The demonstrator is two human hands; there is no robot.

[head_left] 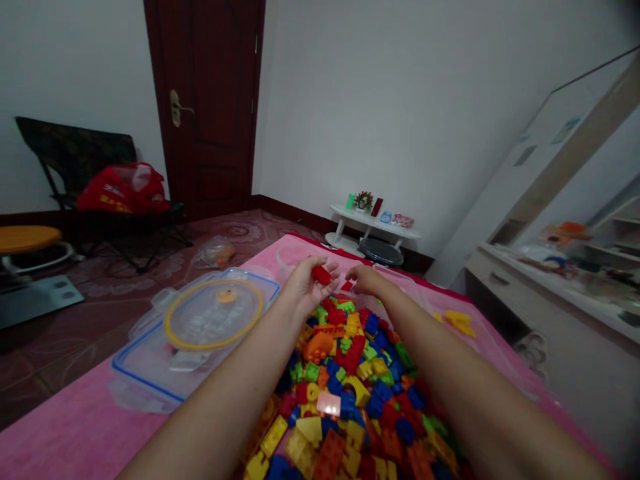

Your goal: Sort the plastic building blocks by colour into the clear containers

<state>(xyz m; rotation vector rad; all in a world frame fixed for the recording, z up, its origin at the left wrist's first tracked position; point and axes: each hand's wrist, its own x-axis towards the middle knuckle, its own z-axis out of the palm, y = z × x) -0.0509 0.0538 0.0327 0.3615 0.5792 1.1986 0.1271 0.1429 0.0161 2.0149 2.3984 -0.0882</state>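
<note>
My left hand (303, 283) is turned palm up, its fingers curled around a red toy block (321, 275). Close by on the right, my right hand (369, 280) points down with bent fingers. A small red block (347, 286) shows at its fingertips, pinched between them as far as I can see. Both hands are over the far end of a big heap of plastic building blocks (354, 353) in red, yellow, blue, green and orange. The heap spreads between my forearms, which hide its sides.
Clear plastic lids (150, 357), one with a yellow ring, lie left of the heap on a pink cloth (65, 427). Yellow pieces (460, 323) lie to the right. Beyond are a white shelf (345, 212), a folding chair (75, 150) and a drawer cabinet (530, 300).
</note>
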